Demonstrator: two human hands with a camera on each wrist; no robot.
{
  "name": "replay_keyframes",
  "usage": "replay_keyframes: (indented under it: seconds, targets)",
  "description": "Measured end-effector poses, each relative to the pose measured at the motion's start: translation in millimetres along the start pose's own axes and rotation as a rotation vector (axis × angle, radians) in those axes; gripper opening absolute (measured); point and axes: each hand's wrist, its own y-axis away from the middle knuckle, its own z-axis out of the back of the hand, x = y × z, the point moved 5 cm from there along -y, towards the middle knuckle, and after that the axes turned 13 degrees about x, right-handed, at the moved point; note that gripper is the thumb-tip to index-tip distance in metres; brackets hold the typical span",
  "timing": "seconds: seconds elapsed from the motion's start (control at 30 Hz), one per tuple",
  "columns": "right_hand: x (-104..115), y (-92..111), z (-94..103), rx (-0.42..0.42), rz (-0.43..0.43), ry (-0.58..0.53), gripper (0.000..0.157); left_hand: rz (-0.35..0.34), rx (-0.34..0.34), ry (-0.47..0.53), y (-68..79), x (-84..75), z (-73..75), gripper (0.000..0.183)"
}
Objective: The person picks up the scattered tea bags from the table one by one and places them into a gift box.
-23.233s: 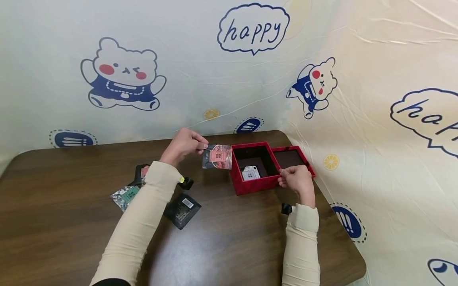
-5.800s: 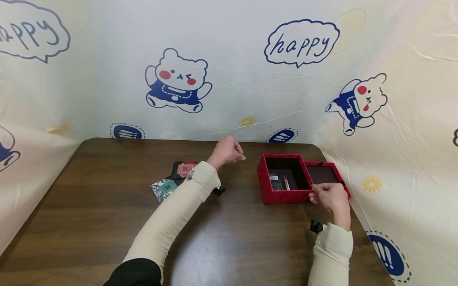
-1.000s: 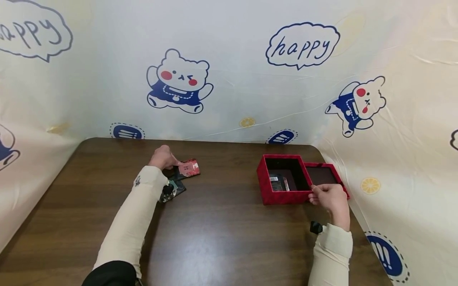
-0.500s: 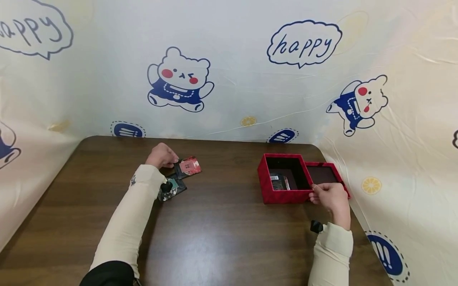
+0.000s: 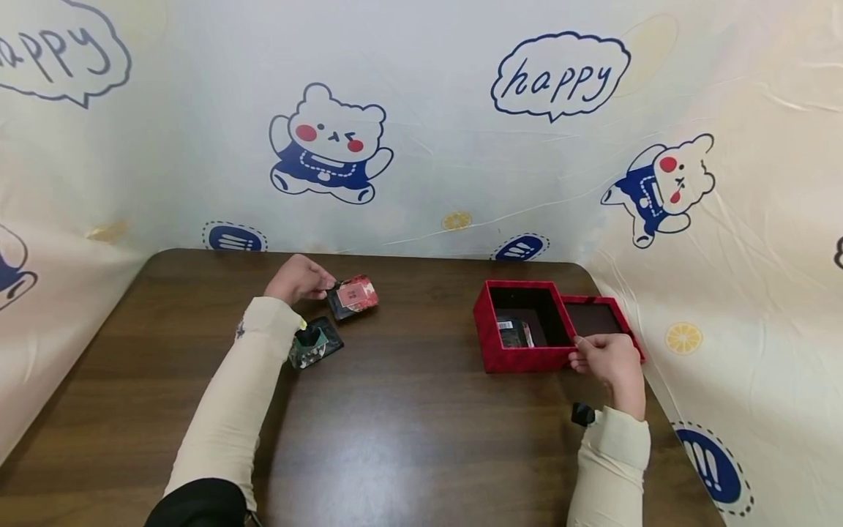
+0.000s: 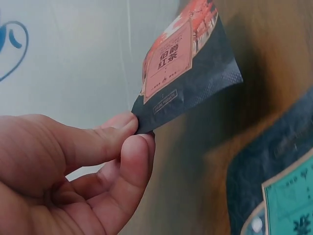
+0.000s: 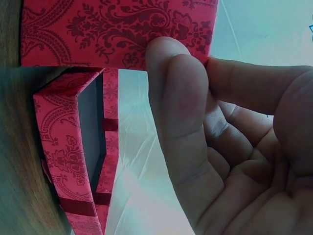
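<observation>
My left hand (image 5: 299,280) pinches one corner of a black tea sachet with a red picture and pink label (image 5: 354,296). In the left wrist view this tea sachet (image 6: 176,63) stands tilted between thumb and fingertips, raised off the table. Just below it lies another dark sachet with a green label (image 5: 317,342), partly hidden behind the left wrist. To the right, a red patterned box (image 5: 527,360) stands with its top uncovered. My right hand (image 5: 612,366) grips its near right corner between thumb and fingers. Inside the box rests a dark sachet with a barcode (image 5: 508,334).
The box's red lid (image 5: 593,318) lies inside up against the box's right side, near the table's right edge. The brown wooden table (image 5: 408,432) ends at a printed cloth backdrop (image 5: 428,132) behind and on the sides.
My left hand has gone from near the box to the sachets at left and lifted the pink-labelled one. Earlier a barcoded sachet lay on the table. My right hand stays on the box.
</observation>
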Motion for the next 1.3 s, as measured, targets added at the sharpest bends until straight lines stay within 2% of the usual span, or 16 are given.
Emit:
replay_keyframes:
  seconds: [0.2, 0.37, 0.63, 0.83, 1.3]
  targets:
    - [-2.3, 0.0, 2.1, -0.01, -0.014, -0.012, 0.033, -0.027, 0.037, 0.02, 3.8, -16.9, -10.3, 0.021]
    - [-3.0, -1.0, 1.0, -0.007, -0.02, -0.03, 0.034, -0.048, 0.044, 0.027, 9.2, -32.7, -20.3, 0.022]
    - [-2.8, 0.3, -0.2, -0.018, -0.026, -0.053, 0.033, -0.087, 0.085, 0.06, 11.0, -56.7, -42.2, 0.021]
    - [-0.3, 2.0, -0.8, -0.016, -0.022, -0.038, 0.032, -0.122, 0.092, 0.071, 8.8, -69.1, -54.6, 0.02]
    - [-0.5, 1.9, 0.1, -0.021, -0.018, -0.038, 0.032, -0.156, 0.12, 0.109, 2.9, -92.7, -82.3, 0.018]
